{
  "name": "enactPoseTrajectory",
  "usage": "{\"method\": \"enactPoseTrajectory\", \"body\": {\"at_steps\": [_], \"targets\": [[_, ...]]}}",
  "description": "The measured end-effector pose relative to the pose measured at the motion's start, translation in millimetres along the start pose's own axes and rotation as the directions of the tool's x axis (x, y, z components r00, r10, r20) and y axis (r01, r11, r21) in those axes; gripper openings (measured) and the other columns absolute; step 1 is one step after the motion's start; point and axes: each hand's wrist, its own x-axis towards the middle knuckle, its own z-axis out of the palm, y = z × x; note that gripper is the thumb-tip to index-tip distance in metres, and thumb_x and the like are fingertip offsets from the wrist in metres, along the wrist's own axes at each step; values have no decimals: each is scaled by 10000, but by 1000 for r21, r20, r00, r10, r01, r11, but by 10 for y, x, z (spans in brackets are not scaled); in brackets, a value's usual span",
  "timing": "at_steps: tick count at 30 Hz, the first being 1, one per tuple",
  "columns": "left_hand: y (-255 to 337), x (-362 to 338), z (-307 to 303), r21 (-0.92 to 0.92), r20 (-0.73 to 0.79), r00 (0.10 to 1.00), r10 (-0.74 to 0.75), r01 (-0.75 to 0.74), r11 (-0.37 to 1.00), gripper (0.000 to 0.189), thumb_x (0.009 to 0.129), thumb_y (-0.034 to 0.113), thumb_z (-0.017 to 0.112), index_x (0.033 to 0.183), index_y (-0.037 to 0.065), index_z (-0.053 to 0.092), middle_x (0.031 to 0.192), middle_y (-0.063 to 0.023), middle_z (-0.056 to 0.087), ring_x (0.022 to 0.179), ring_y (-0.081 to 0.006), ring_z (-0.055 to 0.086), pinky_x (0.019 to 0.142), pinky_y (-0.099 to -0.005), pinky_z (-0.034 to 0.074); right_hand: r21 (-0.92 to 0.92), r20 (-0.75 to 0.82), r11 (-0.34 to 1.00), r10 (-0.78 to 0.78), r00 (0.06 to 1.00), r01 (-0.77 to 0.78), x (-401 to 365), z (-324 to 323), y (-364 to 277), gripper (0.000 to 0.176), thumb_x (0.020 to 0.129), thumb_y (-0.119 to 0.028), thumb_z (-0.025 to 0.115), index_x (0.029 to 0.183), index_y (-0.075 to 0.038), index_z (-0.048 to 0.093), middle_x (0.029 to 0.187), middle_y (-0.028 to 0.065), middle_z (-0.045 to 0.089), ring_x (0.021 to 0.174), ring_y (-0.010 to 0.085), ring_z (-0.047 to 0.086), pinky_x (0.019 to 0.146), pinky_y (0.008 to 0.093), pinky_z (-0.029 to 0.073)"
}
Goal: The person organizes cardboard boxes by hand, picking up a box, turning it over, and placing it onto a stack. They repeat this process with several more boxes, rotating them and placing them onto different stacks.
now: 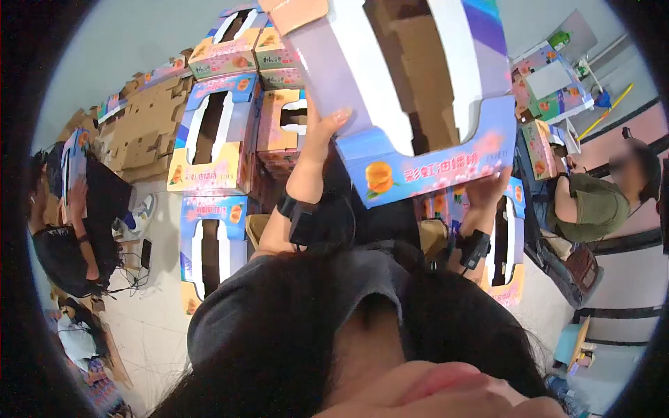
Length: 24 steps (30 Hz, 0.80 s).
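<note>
A large printed cardboard peach box (pixel 432 164) is raised in front of me, tilted, with white-edged flaps along its long top opening. Brown cardboard shows inside. My left hand (pixel 325 131) grips its left side, thumb on the outer wall and the other fingers mostly hidden. At the lower right corner of the blue front panel, my right hand (pixel 490 184) holds the box from beneath; its fingers are partly hidden. Dark bands are strapped to both my wrists.
Printed peach boxes (pixel 209 129) are stacked at the left, with flattened brown cardboard (pixel 150 129) beyond. Another box (pixel 503 244) stands by my right arm. A person in a green shirt (pixel 592 205) sits at the right near a box (pixel 540 150). A person in black (pixel 77 240) is at the left.
</note>
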Motion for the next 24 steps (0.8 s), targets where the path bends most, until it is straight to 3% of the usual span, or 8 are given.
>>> {"method": "enactPoseTrajectory", "body": {"at_steps": [5, 7, 9, 10, 13, 14, 21, 24], "targets": [[54, -147, -529, -49, -55, 944, -326, 324, 945, 749, 704, 262, 683, 1334, 10, 367, 1133, -120, 549, 985, -220, 579, 835, -339, 491, -223, 210, 965, 183, 960, -136, -32, -409, 106, 836, 765, -562, 637, 1390, -60, 402, 1401, 87, 426, 1250, 260, 448, 1005, 408, 386], [199, -235, -709, -129, -40, 892, -451, 443, 887, 752, 689, 290, 705, 1313, 8, 395, 1117, -125, 560, 971, -225, 590, 807, -350, 508, -385, 87, 891, 293, 952, -239, -103, 209, -37, 923, 718, -509, 709, 1418, -34, 340, 1400, 104, 417, 1250, 247, 440, 1014, 375, 366], [255, -287, -875, -109, -44, 878, -477, 471, 875, 765, 683, 302, 714, 1320, 17, 399, 1120, -126, 560, 971, -223, 591, 796, -352, 514, -470, 419, 880, 294, 859, -71, -55, 142, 75, 928, 736, -478, 706, 1434, -22, 297, 1388, 116, 424, 1247, 239, 441, 1016, 357, 360], [319, -337, -882, -54, -57, 893, -446, 443, 895, 772, 685, 302, 713, 1330, 22, 395, 1124, -125, 557, 975, -219, 588, 799, -349, 512, -313, 477, 935, 305, 824, -165, -102, 318, 77, 955, 717, -357, 759, 1446, -16, 246, 1369, 118, 433, 1242, 221, 439, 1026, 345, 348], [296, -367, -1102, 143, -55, 925, -375, 379, 914, 877, 674, 282, 705, 1421, 42, 313, 1178, -115, 538, 1008, -207, 567, 842, -328, 483, -613, 346, 762, 495, 797, -207, -98, 401, 242, 984, 659, -196, 812, 1440, -7, 244, 1345, 102, 451, 1226, 204, 446, 1035, 341, 340], [289, -436, -1160, 136, -50, 937, -347, 351, 927, 898, 673, 278, 700, 1437, 44, 290, 1200, -112, 529, 1028, -206, 558, 865, -323, 470, -522, 215, 755, 566, 796, -396, -210, 638, 211, 998, 608, -101, 826, 1430, -8, 268, 1329, 94, 462, 1212, 197, 451, 1037, 340, 338], [655, -836, -1032, 71, -280, 802, -527, 565, 822, 895, 735, 257, 647, 1488, 71, 202, 1408, -115, 388, 1260, -214, 405, 1045, -323, 314, -456, 264, 732, 654, 709, -506, -168, 337, 990, 901, 662, -148, 787, 1407, 11, 305, 1283, 110, 503, 1194, 213, 475, 1035, 341, 333], [483, -883, -1455, 135, -149, 876, -459, 478, 868, 911, 741, 268, 654, 1495, 76, 181, 1471, -122, 307, 1334, -219, 317, 1091, -321, 236, -361, 222, 680, 728, 649, -639, -193, 356, 1091, 720, 747, -185, 725, 1347, 21, 383, 1205, 116, 556, 1091, 214, 555, 938, 338, 440]]}}
